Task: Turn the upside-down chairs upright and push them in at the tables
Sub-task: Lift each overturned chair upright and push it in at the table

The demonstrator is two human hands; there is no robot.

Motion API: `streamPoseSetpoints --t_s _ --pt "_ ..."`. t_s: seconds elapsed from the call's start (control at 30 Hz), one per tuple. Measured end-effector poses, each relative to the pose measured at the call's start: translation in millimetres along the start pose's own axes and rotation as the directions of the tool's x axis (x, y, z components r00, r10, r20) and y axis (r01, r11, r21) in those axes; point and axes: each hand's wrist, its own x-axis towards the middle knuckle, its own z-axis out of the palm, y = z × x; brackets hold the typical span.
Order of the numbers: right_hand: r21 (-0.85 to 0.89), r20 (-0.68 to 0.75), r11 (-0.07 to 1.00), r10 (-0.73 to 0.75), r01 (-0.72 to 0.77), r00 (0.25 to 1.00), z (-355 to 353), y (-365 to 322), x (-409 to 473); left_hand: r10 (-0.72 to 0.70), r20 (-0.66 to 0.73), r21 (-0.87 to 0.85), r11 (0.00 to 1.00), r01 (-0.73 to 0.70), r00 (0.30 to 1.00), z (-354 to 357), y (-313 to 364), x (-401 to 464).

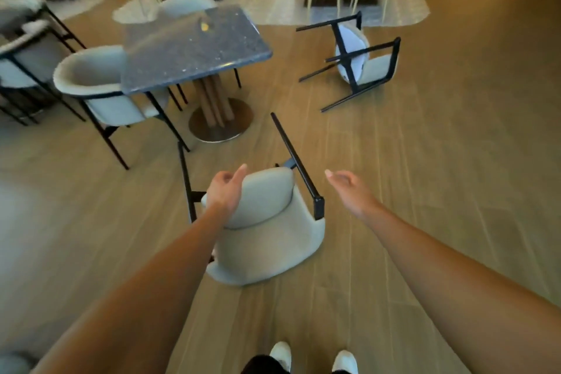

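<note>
My left hand (226,188) and right hand (349,191) reach out loose, holding nothing — overturned chair (264,222) below. Its raised legs could snag the table (194,51) if I swing wide.

We see the whole view softened by motion blur, worst at the far left, where the chairs (21,67) smear and the frame edge cuts them. The left forearm (170,255) hides the near toppled chair's (267,231) left side. A small yellow object (204,27) on the counter (188,51) is too blurred to identify. The bottom edge crops the shoes (280,354).
</note>
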Motion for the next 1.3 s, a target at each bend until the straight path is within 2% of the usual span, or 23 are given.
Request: streamPoseSetpoints --t_s 0.37,0.63,0.9,1.07,1.3 --pt "-0.116 0.215 0.993 0.034 -0.009 0.976 57 21 47 -0.232 -0.134 -0.068 0.972 0.224 0.964 -5 -76 -24" --pt "-0.177 0.275 0.983 0.088 -0.039 0.957 125 25 89 -0.375 -0.15 -0.106 0.926 0.362 0.915 -15 -130 24" --pt "-0.186 0.238 0.969 0.206 -0.163 0.949 190 65 162 -0.447 -0.028 -0.101 0.891 0.442 0.894 20 -193 101" --pt "-0.14 0.198 0.955 0.286 -0.262 0.937 229 131 204 -0.504 0.016 -0.115 0.857 0.502 0.864 58 -258 143" --pt "-0.212 0.097 0.887 0.436 -0.41 0.895 258 246 257 -0.633 -0.005 -0.1 0.771 0.629 0.774 110 -370 193"
